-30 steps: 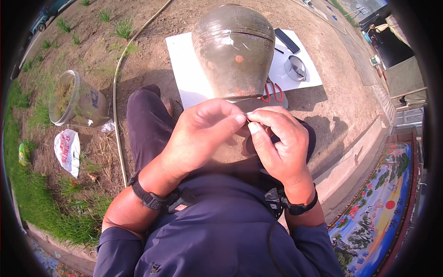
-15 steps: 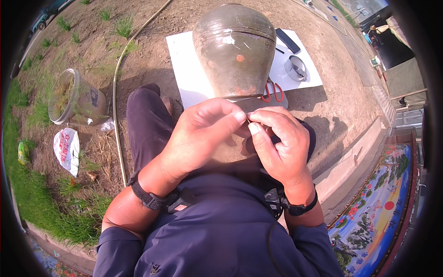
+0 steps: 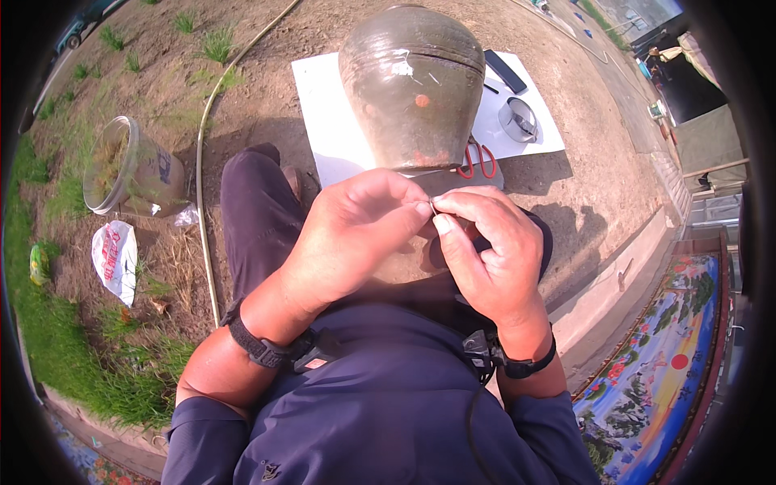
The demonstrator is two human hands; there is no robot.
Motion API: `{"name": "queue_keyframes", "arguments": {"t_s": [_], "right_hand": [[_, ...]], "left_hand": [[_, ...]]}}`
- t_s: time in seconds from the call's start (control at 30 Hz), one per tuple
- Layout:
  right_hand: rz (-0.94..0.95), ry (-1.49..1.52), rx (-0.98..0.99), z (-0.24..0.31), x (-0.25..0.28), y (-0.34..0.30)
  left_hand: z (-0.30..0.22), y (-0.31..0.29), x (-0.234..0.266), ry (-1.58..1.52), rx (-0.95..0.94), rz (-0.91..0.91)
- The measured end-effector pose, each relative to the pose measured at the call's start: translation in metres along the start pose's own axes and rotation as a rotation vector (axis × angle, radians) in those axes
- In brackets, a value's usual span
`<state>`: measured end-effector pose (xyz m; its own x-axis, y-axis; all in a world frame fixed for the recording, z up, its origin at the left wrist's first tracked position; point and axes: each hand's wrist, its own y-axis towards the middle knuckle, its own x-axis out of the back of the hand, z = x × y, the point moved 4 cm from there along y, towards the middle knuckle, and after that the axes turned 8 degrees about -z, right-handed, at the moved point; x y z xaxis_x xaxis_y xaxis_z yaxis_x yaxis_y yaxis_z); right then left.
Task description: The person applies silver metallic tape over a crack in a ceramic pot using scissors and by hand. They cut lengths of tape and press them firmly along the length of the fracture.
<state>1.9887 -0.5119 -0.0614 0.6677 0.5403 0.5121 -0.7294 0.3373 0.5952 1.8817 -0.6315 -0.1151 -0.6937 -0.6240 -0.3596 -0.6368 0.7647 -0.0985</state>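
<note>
Both hands meet over my lap, thumbs and forefingers pinched close together. My left hand [image 3: 356, 222] and my right hand [image 3: 495, 250] grip a thin dark piece, wire-like, at the fingertips; most of it is hidden, so its kind is unclear. Just beyond the hands a large brown-green glazed jar [image 3: 420, 97] stands on a white sheet [image 3: 323, 105], with an orange spot and pale scratches on its side. Red-handled scissors [image 3: 478, 158] lie at its right foot. Farther right on the sheet are a round metal-coloured roll or tin [image 3: 517, 121] and a dark flat rectangular object [image 3: 504, 71].
To the left, a translucent bucket [image 3: 145, 182] holds dry grass, with a white plastic bag [image 3: 115, 263] near it. A pale hose [image 3: 202, 153] runs along the soil. A brightly painted panel [image 3: 655, 372] stands at the right, beside a concrete edge [image 3: 614, 279].
My fingertips have shifted very slightly against each other. Both hands keep their pinch, and the jar and the things on the sheet stay in place.
</note>
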Motion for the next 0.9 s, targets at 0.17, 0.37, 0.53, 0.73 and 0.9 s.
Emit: {"name": "queue_keyframes", "arguments": {"t_s": [0.17, 0.37, 0.53, 0.73, 0.9], "right_hand": [[-0.036, -0.07, 0.101, -0.0003, -0.0016, -0.0004], [-0.036, -0.177, 0.17, 0.002, -0.0025, -0.0005], [-0.043, -0.206, 0.205, 0.0022, -0.0029, -0.0007], [-0.043, -0.218, 0.218, 0.0037, -0.0029, -0.0001], [-0.042, -0.218, 0.216, 0.0031, -0.0033, -0.0004]], "left_hand": [[0.0003, -0.0001, 0.0002, -0.03, 0.007, 0.001], [-0.0009, 0.0003, 0.0006, -0.046, 0.027, 0.008], [-0.0024, 0.0001, 0.0002, -0.041, 0.029, 0.016], [-0.0035, 0.0007, -0.0001, -0.031, 0.043, 0.018], [-0.0015, 0.0014, 0.0003, -0.023, 0.057, 0.006]]}}
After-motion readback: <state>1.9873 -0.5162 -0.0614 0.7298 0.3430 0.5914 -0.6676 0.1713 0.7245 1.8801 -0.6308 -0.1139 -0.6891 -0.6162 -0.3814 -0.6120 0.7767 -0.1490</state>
